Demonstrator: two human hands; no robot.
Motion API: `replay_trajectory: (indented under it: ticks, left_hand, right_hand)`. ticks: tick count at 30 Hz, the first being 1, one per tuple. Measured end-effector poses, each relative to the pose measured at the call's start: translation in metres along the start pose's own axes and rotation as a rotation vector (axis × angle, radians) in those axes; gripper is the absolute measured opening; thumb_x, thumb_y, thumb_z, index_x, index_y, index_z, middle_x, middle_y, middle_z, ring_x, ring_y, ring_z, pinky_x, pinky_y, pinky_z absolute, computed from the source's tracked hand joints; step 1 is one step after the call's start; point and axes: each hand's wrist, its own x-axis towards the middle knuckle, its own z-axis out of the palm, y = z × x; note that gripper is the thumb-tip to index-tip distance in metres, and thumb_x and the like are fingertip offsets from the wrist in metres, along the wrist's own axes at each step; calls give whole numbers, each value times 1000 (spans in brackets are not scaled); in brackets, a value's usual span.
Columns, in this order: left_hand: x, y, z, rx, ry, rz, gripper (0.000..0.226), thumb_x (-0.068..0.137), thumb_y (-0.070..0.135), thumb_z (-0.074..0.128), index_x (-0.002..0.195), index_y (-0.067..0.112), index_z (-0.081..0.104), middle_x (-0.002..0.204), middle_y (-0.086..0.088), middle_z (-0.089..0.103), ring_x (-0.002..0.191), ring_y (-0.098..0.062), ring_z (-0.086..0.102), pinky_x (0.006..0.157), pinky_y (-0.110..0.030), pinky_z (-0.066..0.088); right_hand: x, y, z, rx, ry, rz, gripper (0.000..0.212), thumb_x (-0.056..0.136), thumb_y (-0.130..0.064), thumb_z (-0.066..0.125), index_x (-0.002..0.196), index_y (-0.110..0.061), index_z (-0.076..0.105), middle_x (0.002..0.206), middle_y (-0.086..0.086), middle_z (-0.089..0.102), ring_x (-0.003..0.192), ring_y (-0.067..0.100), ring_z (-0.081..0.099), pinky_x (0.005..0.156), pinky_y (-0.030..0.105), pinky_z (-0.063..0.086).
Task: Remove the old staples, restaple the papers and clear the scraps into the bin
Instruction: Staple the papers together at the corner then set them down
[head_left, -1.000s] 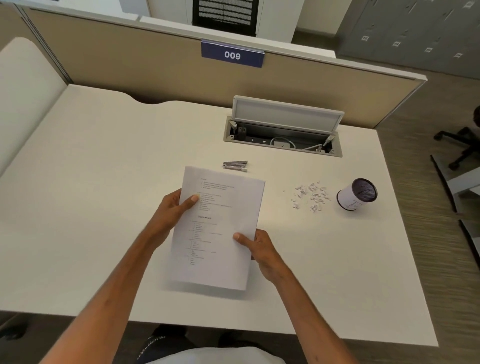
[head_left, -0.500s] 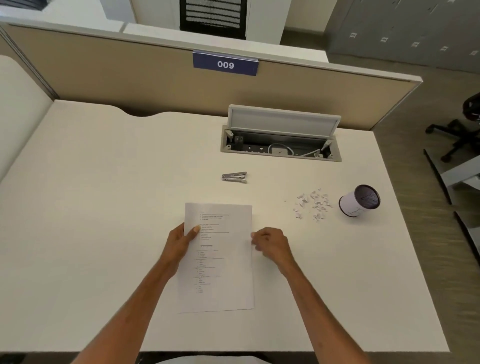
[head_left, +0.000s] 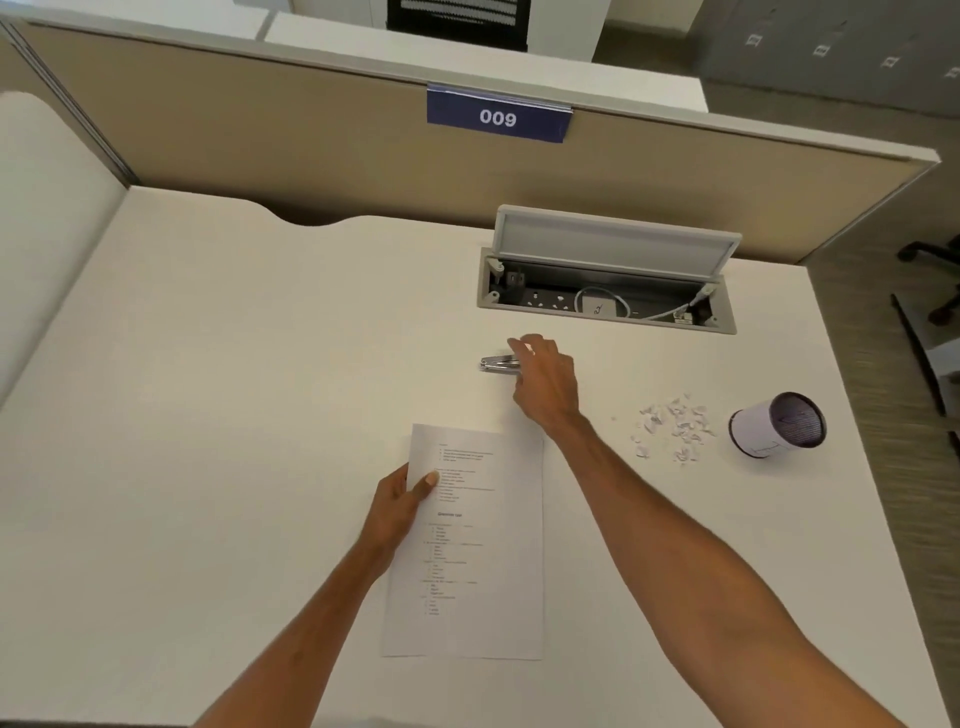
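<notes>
- Staple tool (head_left: 497, 362) lies on the desk (head_left: 260, 415) beyond the papers (head_left: 483, 571), long axis left to right.
- Right hand (head_left: 545, 387) is nearer, at its right end; fingers loosely curved and blurred, grip cannot be told.
- Left hand (head_left: 397, 506) pinches the papers' left edge.
- Tool's right end hidden; staples indiscernible.

The papers (head_left: 483, 545) lie flat on the desk (head_left: 260, 415), and the left hand (head_left: 397, 506) pinches their left edge, thumb on top. Beyond their far right corner the right hand (head_left: 545, 384) covers the stapler (head_left: 496, 362) end, grip unclear. To their right lie scraps (head_left: 672, 428), then the tipped bin (head_left: 776, 426).
</notes>
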Motion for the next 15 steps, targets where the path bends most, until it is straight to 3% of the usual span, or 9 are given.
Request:
replay_trajectory:
  ticks: [2,6,9,12,15]
  left_hand:
    - [0,0,0,-10,-5,-6,25,110,27,68,128,12,76,115,-10,86,102,-35,84,87,-50,69]
    - [2,0,-2,-16,-11,-21,26,109,29,69,128,13,76,116,-9,86,103,-33,84,89,-51,69]
    - [3,-1,-3,-23,-12,-28,25,109,28,70,128,12,76,116,-9,86,104,-34,84,90,-52,69]
    - [3,1,-2,-24,-20,-35,24,109,27,69,127,13,76,115,-8,86,103,-33,84,85,-47,70]
    - [1,5,-2,-23,-23,-37,24,109,27,70,127,12,76,114,-8,86,101,-32,85,81,-42,70]
  right_hand:
    - [7,0,4,-49,-25,-28,61,82,1,75,139,-17,66,137,6,62,126,30,57,100,47,45]
    - [10,1,7,-147,4,-48,37,80,1,77,113,-16,74,111,5,66,102,29,61,75,41,43]
    - [10,3,4,-168,-14,-25,26,86,-6,74,110,-18,72,110,3,64,103,27,60,76,41,44]
    - [10,0,-1,-28,-103,125,25,87,-16,72,112,-18,73,111,4,65,105,27,60,82,41,47]
    - [11,-3,-8,285,-228,389,23,84,-22,76,105,-15,77,100,5,71,93,27,65,77,36,52]
